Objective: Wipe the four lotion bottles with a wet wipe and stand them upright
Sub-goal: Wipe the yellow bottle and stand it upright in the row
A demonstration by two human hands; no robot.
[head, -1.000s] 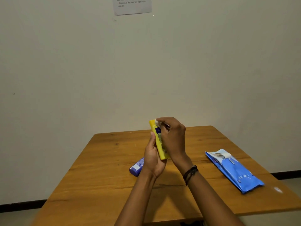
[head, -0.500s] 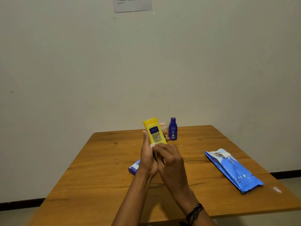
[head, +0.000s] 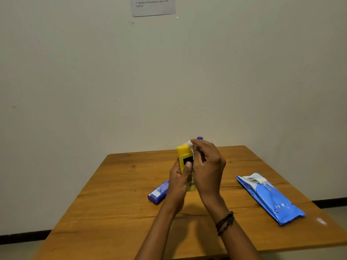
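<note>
While my left hand (head: 179,180) grips the yellow bottle (head: 185,162), my right hand (head: 205,166) pinches the wet wipe (head: 190,145) at its cap; next, I think, I must stand it upright on the desk (head: 120,212).

A wooden table (head: 112,212) stood before a plain pale wall (head: 75,72). A printed sheet of paper (head: 153,7) was stuck high on that wall, cut off by the top edge. A black baseboard (head: 22,236) ran along the wall's foot, above a light floor (head: 11,250).

Left hand (head: 179,182) grips yellow bottle (head: 185,162) — right hand (head: 207,166) presses wipe (head: 190,145).
</note>
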